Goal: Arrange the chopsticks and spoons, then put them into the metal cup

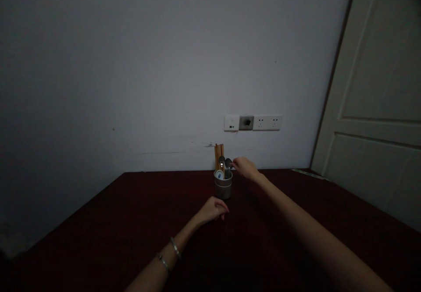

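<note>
A grey cylindrical utensil holder point(223, 191) stands on the dark red table, holding several wooden chopsticks point(216, 156), a metal spoon point(221, 159) and a white ceramic spoon point(219, 175) with a blue mark. At the holder's right side, my right hand point(245, 167) pinches another metal spoon point(228, 163), whose lower part is hidden in the holder. My left hand point(213, 209) hovers at or just above the tabletop in front of the holder. Its fingers are loosely bent and apart, with nothing seen in them. Two silver bangles circle the left forearm.
The dark red table point(131, 208) meets a grey wall. Wall sockets point(266, 122) and a grey switch plate point(246, 122) sit above the holder. A panelled door point(378, 108) stands at the right. A thin flat strip point(309, 174) lies near the table's back right edge.
</note>
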Demonstrator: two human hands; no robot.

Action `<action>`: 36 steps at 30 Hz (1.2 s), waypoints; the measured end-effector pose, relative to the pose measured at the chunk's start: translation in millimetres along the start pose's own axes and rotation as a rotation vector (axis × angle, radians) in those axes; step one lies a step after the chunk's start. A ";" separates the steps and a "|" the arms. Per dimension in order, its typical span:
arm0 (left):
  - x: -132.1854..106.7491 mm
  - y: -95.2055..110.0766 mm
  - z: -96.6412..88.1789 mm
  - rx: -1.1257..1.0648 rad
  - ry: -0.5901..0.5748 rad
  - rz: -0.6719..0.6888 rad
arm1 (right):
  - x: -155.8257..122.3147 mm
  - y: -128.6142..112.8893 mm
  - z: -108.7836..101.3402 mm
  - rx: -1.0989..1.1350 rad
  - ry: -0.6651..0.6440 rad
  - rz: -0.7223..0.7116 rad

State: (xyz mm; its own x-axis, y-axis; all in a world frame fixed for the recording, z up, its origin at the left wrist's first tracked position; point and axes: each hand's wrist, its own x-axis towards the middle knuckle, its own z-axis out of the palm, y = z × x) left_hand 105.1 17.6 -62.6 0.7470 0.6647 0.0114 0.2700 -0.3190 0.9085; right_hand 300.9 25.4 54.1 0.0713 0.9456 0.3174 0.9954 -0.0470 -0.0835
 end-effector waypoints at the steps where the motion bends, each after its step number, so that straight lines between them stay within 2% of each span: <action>1: -0.3 0.5 0.0 -0.002 0.002 -0.001 | 1.1 0.9 1.3 0.013 -0.009 -0.016; 10: -4.9 9.8 0.2 -0.017 0.001 0.011 | 7.3 2.6 10.1 0.085 -0.034 -0.018; 23: -4.8 9.5 0.1 0.016 0.001 -0.020 | 5.3 2.2 8.5 0.116 -0.044 0.028; 32: -5.9 9.7 0.0 -0.011 0.003 0.001 | -1.3 21.6 7.9 0.153 0.013 0.034; 36: -2.7 5.2 -0.3 -0.017 0.007 0.007 | -16.7 35.1 26.1 0.273 -0.026 0.101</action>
State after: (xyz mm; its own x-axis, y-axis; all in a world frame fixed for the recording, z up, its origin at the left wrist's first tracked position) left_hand 104.3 14.4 -57.8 0.7445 0.6673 0.0210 0.2544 -0.3127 0.9151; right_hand 333.0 16.4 21.2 0.1642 0.9486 0.2705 0.9289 -0.0565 -0.3659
